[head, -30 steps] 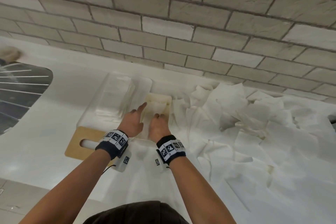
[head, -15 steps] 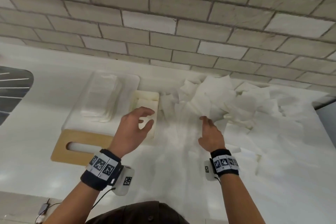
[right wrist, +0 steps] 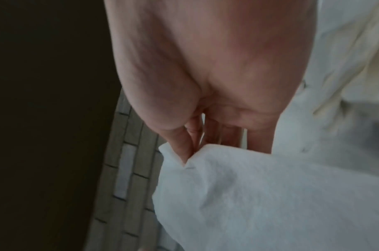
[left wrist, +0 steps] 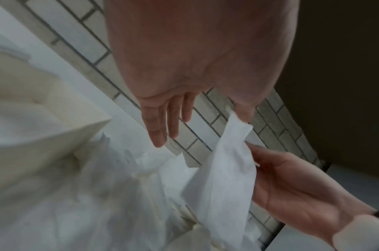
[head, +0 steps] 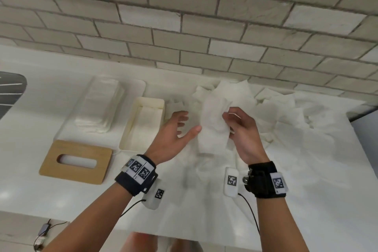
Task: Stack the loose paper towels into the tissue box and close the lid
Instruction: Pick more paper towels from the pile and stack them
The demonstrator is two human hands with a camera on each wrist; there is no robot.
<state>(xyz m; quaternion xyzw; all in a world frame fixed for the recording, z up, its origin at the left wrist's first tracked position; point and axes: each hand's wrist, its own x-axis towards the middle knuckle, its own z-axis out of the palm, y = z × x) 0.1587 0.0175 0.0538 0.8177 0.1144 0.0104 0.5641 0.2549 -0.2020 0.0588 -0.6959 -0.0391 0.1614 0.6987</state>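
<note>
Your counter (head: 30,112) is white and glossy, backed by a brick-tile wall. Landmark: the open cream tissue box (head: 131,127), resting on the counter with flat towels inside. Just left of the box you have a clear plastic wrapper (head: 98,106) lying flat, folded sheets visible through it. Nearer you and left of the box, the wooden lid (head: 75,161) lies flat, slot up, one corner close to the box's near end; whether they touch is unclear. Right of the box, loose paper towels (head: 286,120) are heaped across the counter toward the wall. Far left of the box, a dark ribbed surface (head: 10,90) cuts into the counter edge.
</note>
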